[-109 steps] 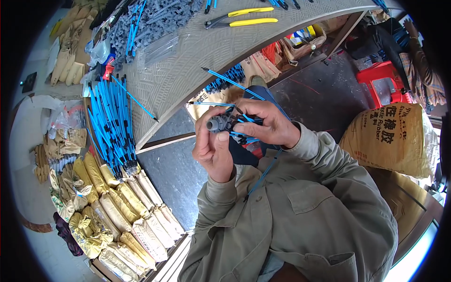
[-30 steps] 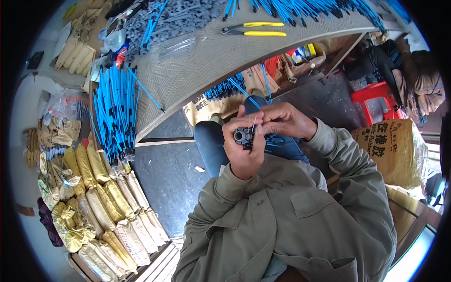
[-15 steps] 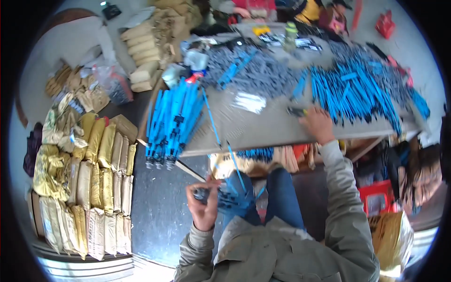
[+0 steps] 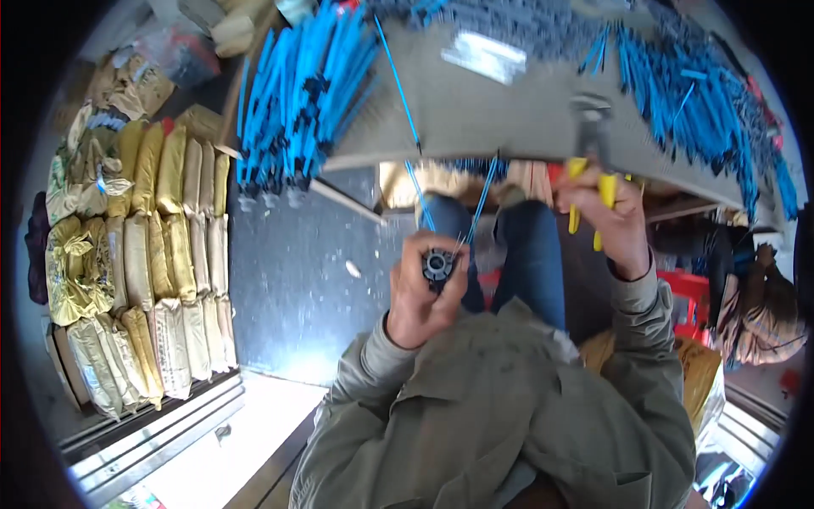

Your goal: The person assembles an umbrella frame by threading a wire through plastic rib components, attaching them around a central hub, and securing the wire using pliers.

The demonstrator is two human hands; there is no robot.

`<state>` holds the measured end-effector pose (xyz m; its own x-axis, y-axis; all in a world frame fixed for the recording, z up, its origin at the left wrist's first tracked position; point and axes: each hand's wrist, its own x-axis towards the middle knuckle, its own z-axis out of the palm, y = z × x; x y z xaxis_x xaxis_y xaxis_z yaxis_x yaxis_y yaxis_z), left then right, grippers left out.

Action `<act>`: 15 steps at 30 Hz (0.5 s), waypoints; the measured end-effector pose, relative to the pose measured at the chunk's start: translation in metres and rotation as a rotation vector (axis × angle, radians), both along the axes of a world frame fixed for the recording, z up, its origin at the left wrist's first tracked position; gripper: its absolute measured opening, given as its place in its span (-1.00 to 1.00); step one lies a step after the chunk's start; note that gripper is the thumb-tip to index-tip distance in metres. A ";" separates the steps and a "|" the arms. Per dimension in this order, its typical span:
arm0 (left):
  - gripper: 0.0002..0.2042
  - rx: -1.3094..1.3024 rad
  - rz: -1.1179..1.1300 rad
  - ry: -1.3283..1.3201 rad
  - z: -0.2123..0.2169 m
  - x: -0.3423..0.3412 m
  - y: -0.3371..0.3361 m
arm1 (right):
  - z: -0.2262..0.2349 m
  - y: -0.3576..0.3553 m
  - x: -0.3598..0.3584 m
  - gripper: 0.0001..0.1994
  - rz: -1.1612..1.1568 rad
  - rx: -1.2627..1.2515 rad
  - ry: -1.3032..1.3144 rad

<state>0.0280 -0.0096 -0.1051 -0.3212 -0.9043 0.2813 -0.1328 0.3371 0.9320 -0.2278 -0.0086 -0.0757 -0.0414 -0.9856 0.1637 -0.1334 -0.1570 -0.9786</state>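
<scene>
My left hand [image 4: 421,293] grips a small dark round hub [image 4: 438,265] over my lap. Thin blue rods [image 4: 485,197] stick up from the hub toward the table edge. My right hand [image 4: 612,214] is closed on yellow-handled pliers [image 4: 591,161], whose metal jaws rest on the grey table top [image 4: 483,110]. The two hands are well apart, the right one higher and nearer the table.
Bundles of blue rods [image 4: 297,93] lie on the table's left, more blue rods [image 4: 678,76] on its right, with a clear packet [image 4: 482,56] between. Rows of yellow and tan sacks [image 4: 144,254] line the floor on my left. A red stool [image 4: 691,297] stands at my right.
My right hand has left the hub, reached to the table and taken hold of the yellow-handled pliers. My left hand keeps the hub. The view has tilted toward the table.
</scene>
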 end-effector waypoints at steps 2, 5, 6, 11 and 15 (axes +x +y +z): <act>-0.77 -0.044 -0.022 0.038 -0.001 0.000 0.000 | 0.018 -0.003 0.040 -0.87 0.174 -0.239 0.388; -0.74 -0.074 -0.044 0.072 -0.002 -0.003 0.005 | 0.000 -0.012 0.062 -0.77 0.322 -0.192 0.216; -0.74 -0.065 -0.040 0.065 -0.003 -0.001 0.009 | -0.004 -0.011 0.064 -0.77 0.325 -0.185 0.207; -0.71 -0.079 -0.057 -0.028 -0.001 0.006 0.020 | -0.006 -0.014 0.073 -0.78 0.501 -0.239 0.135; -0.70 -0.091 -0.062 -0.024 -0.002 0.009 0.024 | -0.002 -0.012 0.079 -0.81 0.520 -0.279 0.127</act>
<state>0.0369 0.0147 -0.1069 -0.3829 -0.8536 0.3533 -0.1308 0.4286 0.8940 -0.1484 -0.0208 -0.0772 0.4711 -0.7906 0.3913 -0.0837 -0.4816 -0.8724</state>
